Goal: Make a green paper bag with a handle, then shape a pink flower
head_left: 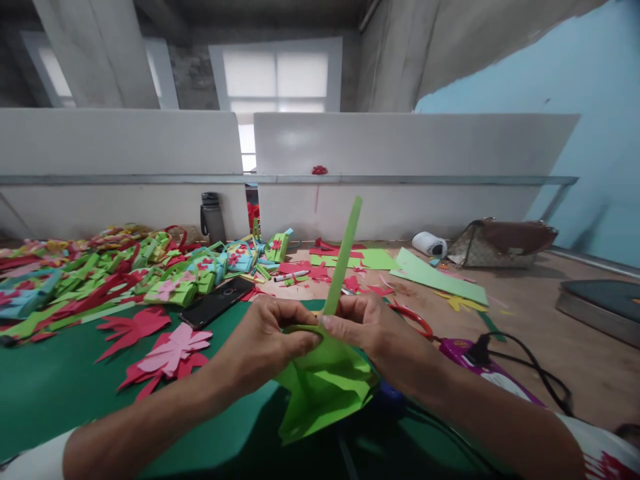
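Observation:
Both hands hold a bright green bag (325, 387), folded from paper or felt-like sheet, in front of me above the green mat. My left hand (273, 337) pinches its upper edge from the left. On the other side, my right hand (367, 330) is closed with its thumb on the base of a long light-green strip (344, 260), pressed where it meets the bag's edge. The strip stands up, tilted slightly right. The fingertips partly hide the join. Left of my hands lie pink and red flower cutouts (173, 350) and a red cutout (135, 328).
Many small decorated bags (175, 287) pile up on the left, beside a black phone (217, 301) and a grey bottle (213, 217). Red-handled scissors (417, 320) and a purple power strip (493, 373) with cables lie right. A handbag (500, 245) stands by the partition.

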`<state>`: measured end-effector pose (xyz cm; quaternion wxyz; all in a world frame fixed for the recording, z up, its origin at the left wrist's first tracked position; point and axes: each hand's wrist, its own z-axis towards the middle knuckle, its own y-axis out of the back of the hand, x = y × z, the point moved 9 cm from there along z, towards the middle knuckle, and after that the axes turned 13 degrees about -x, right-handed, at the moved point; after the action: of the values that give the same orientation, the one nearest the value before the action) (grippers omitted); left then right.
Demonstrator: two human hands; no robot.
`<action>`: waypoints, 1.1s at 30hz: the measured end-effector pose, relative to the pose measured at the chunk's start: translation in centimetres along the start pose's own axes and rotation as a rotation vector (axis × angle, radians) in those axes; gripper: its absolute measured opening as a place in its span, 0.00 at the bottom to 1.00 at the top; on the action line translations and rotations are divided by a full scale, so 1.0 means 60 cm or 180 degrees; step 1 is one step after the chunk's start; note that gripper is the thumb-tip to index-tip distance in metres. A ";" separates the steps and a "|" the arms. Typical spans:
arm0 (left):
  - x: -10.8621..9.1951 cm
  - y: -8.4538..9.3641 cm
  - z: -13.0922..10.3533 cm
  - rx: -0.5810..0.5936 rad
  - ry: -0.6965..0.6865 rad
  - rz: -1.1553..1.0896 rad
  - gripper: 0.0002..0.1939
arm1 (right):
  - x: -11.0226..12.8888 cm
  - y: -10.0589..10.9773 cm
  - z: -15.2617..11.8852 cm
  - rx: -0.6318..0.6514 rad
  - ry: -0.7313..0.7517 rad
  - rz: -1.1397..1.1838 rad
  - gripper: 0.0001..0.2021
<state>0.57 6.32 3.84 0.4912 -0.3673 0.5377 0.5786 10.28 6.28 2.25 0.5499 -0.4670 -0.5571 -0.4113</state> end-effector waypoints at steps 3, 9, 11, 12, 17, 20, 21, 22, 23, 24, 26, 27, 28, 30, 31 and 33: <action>-0.010 0.004 -0.001 -0.0049 -0.0220 0.0184 0.04 | 0.001 -0.005 0.002 0.0069 -0.0020 0.0174 0.11; -0.015 0.002 -0.003 -0.0146 -0.0597 0.0301 0.04 | -0.005 -0.002 0.004 0.0122 -0.0057 0.0280 0.11; -0.017 0.001 -0.004 -0.0167 -0.0689 0.0251 0.03 | -0.005 -0.002 0.003 0.0158 -0.0050 0.0284 0.11; -0.019 0.000 -0.006 -0.0169 -0.0735 0.0229 0.03 | -0.005 -0.001 0.002 0.0169 -0.0040 0.0267 0.12; -0.029 -0.002 -0.014 -0.0160 -0.1174 0.0203 0.03 | -0.004 0.000 0.000 0.0188 -0.0077 0.0168 0.13; -0.035 0.000 -0.021 -0.0182 -0.1504 0.0282 0.03 | -0.009 0.005 0.002 0.0087 -0.0215 0.0188 0.12; -0.038 0.001 -0.023 -0.0203 -0.1611 0.0329 0.03 | -0.010 0.006 0.003 0.0072 -0.0213 0.0204 0.12; -0.041 0.002 -0.026 -0.0224 -0.1710 0.0377 0.03 | -0.011 0.007 0.004 0.0068 -0.0190 0.0226 0.12; -0.045 0.002 -0.027 -0.0242 -0.1802 0.0418 0.03 | -0.012 0.007 0.006 0.0078 -0.0163 0.0253 0.12; -0.048 0.002 -0.029 -0.0254 -0.1871 0.0458 0.03 | -0.013 0.008 0.007 0.0095 -0.0138 0.0284 0.12; -0.053 0.001 -0.031 -0.0267 -0.1969 0.0517 0.04 | -0.017 0.008 0.009 0.0138 -0.0096 0.0343 0.11; -0.056 0.001 -0.031 -0.0275 -0.2000 0.0543 0.04 | -0.018 0.007 0.010 0.0183 -0.0085 0.0354 0.11; -0.057 0.000 -0.032 -0.0277 -0.2020 0.0571 0.04 | -0.019 0.005 0.010 0.0235 -0.0081 0.0359 0.11; -0.059 -0.001 -0.033 -0.0272 -0.2042 0.0619 0.04 | -0.019 0.000 0.009 0.0324 -0.0089 0.0368 0.11; -0.060 0.000 -0.034 -0.0280 -0.2057 0.0631 0.04 | -0.019 -0.001 0.008 0.0338 -0.0101 0.0364 0.11; -0.061 0.001 -0.036 -0.0297 -0.2080 0.0638 0.05 | -0.018 -0.002 0.007 0.0316 -0.0123 0.0347 0.12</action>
<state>1.23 3.58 7.02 0.5608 -0.1299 0.3584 0.7350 10.01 6.57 1.15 0.5831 -0.4766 -0.5611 -0.3436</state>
